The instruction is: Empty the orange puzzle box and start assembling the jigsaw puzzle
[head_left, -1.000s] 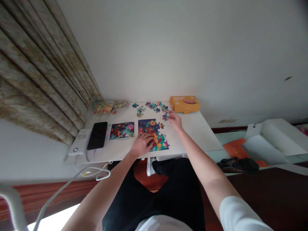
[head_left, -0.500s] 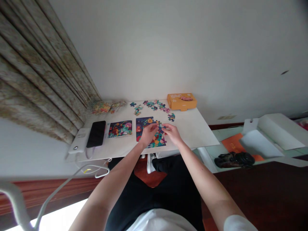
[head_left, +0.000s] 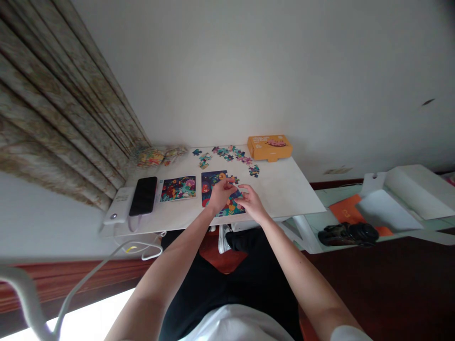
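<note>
Matt white desk [head_left: 284, 189]; glossy black phone [head_left: 143, 195]; printed cardboard puzzle [head_left: 216, 189]; woven patterned cloth curtain [head_left: 53, 118].

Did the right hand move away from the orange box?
Yes. The right hand came back from near the orange box toward the person, onto the puzzle.

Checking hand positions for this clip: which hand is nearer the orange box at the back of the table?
Right. The right hand lies below-left of the orange box, over the puzzle; the left hand sits farther left.
</note>
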`<control>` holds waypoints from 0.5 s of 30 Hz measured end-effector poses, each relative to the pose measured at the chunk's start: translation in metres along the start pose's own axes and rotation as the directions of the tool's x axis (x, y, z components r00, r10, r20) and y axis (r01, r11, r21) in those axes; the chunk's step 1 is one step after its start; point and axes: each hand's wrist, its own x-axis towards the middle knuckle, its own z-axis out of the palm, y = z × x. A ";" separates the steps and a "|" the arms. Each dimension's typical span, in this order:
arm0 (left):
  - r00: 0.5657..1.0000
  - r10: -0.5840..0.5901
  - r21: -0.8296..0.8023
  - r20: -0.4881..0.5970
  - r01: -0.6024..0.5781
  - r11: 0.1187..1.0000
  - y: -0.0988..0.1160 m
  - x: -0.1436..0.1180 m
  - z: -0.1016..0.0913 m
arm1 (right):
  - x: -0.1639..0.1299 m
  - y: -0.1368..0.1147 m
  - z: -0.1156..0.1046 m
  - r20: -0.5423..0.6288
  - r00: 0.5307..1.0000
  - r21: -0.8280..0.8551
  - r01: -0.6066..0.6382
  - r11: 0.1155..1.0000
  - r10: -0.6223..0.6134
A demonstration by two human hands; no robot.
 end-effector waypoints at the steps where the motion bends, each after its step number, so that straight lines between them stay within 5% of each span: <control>1: 1.000 0.008 0.011 -0.007 -0.008 1.000 0.000 0.000 0.000 | -0.001 0.001 0.001 0.000 1.000 0.006 0.003 1.000 -0.003; 8: 0.996 -0.068 -0.058 -0.055 0.065 0.996 -0.017 -0.016 0.003 | 0.005 -0.002 -0.007 -0.235 0.971 0.131 0.072 0.989 -0.039; 15: 0.996 -0.071 -0.032 -0.044 0.070 0.997 -0.030 -0.031 0.009 | 0.008 -0.001 -0.010 -0.214 0.973 0.066 0.101 0.993 -0.085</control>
